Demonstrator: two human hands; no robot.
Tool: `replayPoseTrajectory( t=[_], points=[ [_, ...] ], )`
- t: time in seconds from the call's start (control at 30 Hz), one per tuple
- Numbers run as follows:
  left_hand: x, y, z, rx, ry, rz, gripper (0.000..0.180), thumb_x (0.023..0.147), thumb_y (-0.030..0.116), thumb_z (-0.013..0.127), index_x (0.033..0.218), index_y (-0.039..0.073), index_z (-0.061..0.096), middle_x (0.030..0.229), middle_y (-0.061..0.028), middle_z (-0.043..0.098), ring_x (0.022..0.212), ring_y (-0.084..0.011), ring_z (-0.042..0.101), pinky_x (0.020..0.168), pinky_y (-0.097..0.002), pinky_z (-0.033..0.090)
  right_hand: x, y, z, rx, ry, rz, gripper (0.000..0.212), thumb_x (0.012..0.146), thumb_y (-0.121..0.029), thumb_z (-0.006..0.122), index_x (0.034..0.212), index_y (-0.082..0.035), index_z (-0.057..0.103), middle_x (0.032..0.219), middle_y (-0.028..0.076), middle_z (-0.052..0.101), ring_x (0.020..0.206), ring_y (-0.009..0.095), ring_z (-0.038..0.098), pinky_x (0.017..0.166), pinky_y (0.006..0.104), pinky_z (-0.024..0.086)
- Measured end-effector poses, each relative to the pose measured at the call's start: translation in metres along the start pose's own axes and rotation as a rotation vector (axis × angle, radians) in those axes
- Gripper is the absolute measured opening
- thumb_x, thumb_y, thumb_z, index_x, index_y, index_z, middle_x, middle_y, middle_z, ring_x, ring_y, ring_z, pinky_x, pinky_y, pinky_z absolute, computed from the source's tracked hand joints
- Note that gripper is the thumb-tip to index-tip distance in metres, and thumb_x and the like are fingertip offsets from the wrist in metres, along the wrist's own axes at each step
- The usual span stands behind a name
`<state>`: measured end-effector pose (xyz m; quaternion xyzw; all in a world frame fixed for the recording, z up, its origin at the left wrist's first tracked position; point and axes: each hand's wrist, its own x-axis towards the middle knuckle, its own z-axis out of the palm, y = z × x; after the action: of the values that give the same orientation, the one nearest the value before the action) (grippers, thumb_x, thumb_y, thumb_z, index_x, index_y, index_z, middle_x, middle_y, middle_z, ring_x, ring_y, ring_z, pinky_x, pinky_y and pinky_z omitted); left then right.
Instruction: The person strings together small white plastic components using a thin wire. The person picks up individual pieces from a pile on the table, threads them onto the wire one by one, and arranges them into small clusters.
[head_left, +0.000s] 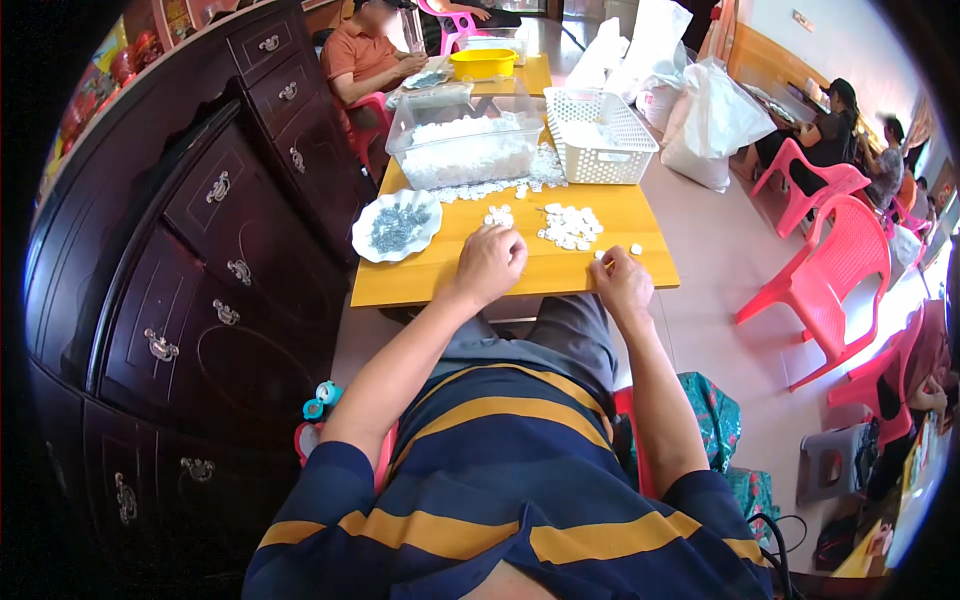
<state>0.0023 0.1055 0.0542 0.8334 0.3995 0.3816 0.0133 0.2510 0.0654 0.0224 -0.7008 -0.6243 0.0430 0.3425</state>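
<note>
In the head view, left hand [492, 264] with curled fingers at the near side of a small pile of white pieces [497, 216]; tips hidden, cannot tell if pinching. Right hand [624, 280] near front edge of the table [440, 287], fingers bent, tips close to one white piece [599, 255]; cannot tell if pinched. Beyond and between both hands, the bigger pile [570, 229]; leftward, a plate [378, 252] with dark bits.
</note>
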Motion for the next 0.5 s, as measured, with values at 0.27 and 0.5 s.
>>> replayPoseTrajectory(
  t=[0.27,0.5],
  points=[
    [-0.058,0.024,0.001,-0.217,0.058,-0.119,0.010,0.083,0.011,0.067,0.078,0.004,0.063,0.080,-0.0125,0.065,0.083,-0.0326,0.062,0.078,-0.0434,0.049,0.001,0.005,-0.007,-0.012,0.092,0.031,0.022,0.087,-0.027,0.069,0.097,-0.009,0.063,0.082,0.013,0.069,0.083,0.034,0.067,0.072,0.0467,0.051],
    [-0.061,0.036,-0.006,-0.327,0.055,-0.126,0.009,0.081,0.011,0.067,0.077,0.005,0.063,0.081,-0.0110,0.066,0.083,-0.0320,0.063,0.077,-0.0431,0.050,-0.020,-0.026,0.003,0.201,0.248,-0.253,0.023,0.087,-0.012,0.071,0.108,-0.006,0.062,0.082,0.011,0.066,0.072,0.027,0.065,0.065,0.0393,0.050]
  ],
)
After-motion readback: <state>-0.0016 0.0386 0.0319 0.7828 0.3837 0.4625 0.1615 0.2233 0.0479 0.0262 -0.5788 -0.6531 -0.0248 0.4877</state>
